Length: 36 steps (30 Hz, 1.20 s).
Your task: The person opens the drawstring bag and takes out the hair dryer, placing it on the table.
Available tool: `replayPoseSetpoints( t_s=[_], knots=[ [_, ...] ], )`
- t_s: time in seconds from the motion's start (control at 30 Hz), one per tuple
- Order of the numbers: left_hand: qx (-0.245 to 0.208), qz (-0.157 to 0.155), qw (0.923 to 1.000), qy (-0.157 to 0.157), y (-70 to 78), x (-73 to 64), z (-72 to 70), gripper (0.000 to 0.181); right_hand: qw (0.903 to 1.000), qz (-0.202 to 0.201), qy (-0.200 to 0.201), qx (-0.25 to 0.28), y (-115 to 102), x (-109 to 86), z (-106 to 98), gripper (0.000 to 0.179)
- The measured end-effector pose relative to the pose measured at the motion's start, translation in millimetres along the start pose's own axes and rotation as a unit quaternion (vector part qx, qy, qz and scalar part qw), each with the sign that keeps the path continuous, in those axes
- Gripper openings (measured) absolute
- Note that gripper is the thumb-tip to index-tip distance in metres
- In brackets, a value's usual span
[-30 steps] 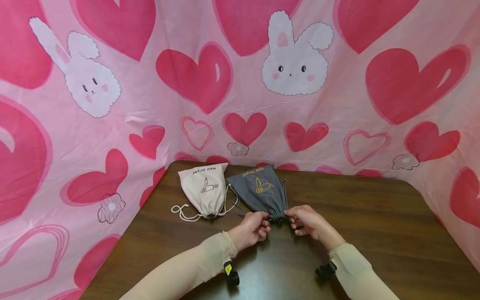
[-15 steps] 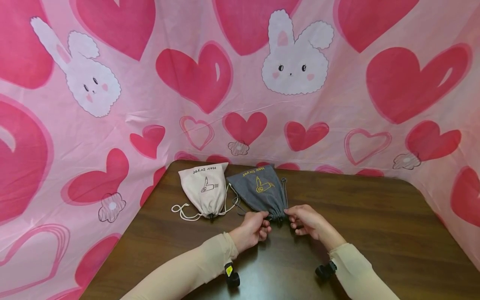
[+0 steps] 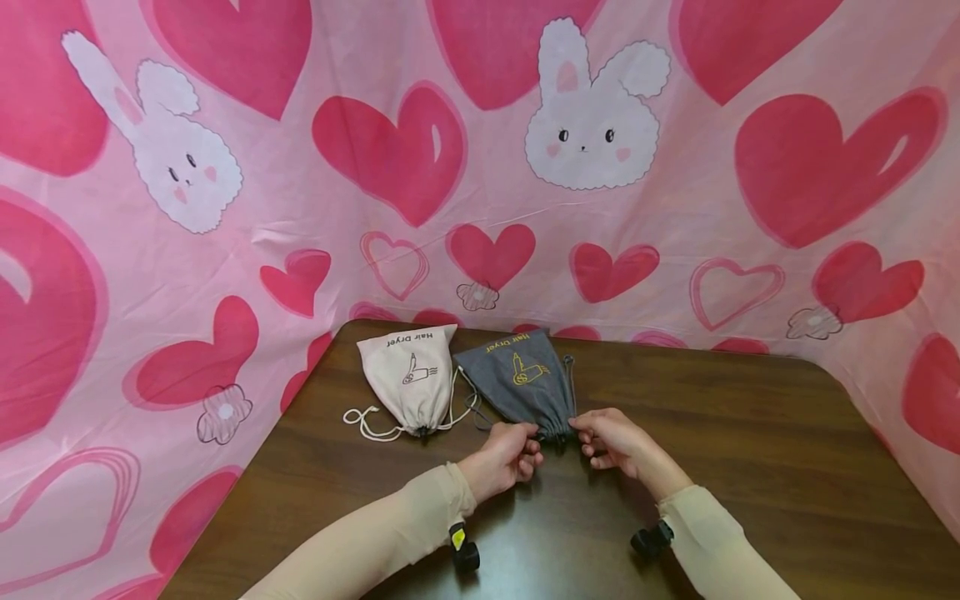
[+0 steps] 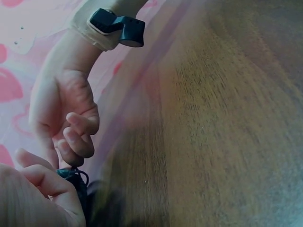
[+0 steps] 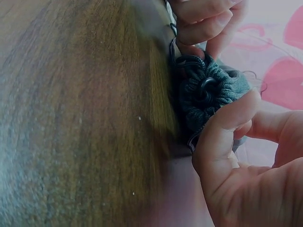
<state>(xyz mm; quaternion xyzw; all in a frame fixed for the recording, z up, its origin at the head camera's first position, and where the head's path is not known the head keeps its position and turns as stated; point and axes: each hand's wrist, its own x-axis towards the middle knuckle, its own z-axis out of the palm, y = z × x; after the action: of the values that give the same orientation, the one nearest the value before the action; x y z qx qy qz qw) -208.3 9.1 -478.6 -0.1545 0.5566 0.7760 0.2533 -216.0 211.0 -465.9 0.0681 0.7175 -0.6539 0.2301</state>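
Note:
A dark grey drawstring bag (image 3: pixel 517 375) with yellow "Hair Dryer" lettering and a dryer drawing lies on the table, its gathered neck toward me. My left hand (image 3: pixel 504 457) pinches the left side of that neck between thumb and finger. On the opposite side, my right hand (image 3: pixel 618 442) pinches the neck the same way. In the right wrist view the puckered mouth (image 5: pixel 203 92) is drawn tight, with dark cord around it. Left of it lies a cream drawstring bag (image 3: pixel 416 392) with the same print in black, its white cords (image 3: pixel 372 427) loose on the wood.
The brown wooden table (image 3: pixel 750 467) has rounded far corners. A pink cloth with hearts and rabbits (image 3: pixel 495 183) hangs behind and along both sides. Small black cameras (image 3: pixel 651 542) are strapped at both wrists over beige sleeves (image 3: pixel 375 533).

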Motion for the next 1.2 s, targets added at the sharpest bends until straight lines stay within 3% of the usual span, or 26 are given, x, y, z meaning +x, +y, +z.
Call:
replayPoseSetpoints(
  t_s=[0.43,0.73,1.2],
  knots=[
    [-0.006,-0.003,1.0,-0.001,1.2,1.5,-0.3,0.008,1.0,0.0,0.006,0.001,-0.4,1.2,-0.2,0.018],
    [-0.002,-0.002,1.0,-0.002,1.0,0.0,-2.6,0.007,0.9999,0.0,-0.01,0.001,0.9,0.9,-0.7,0.018],
    [-0.004,-0.006,0.9999,-0.014,3.9,-2.4,-6.9,0.006,1.0,-0.007,0.004,0.001,1.1,-0.7,2.0,0.019]
  ],
)
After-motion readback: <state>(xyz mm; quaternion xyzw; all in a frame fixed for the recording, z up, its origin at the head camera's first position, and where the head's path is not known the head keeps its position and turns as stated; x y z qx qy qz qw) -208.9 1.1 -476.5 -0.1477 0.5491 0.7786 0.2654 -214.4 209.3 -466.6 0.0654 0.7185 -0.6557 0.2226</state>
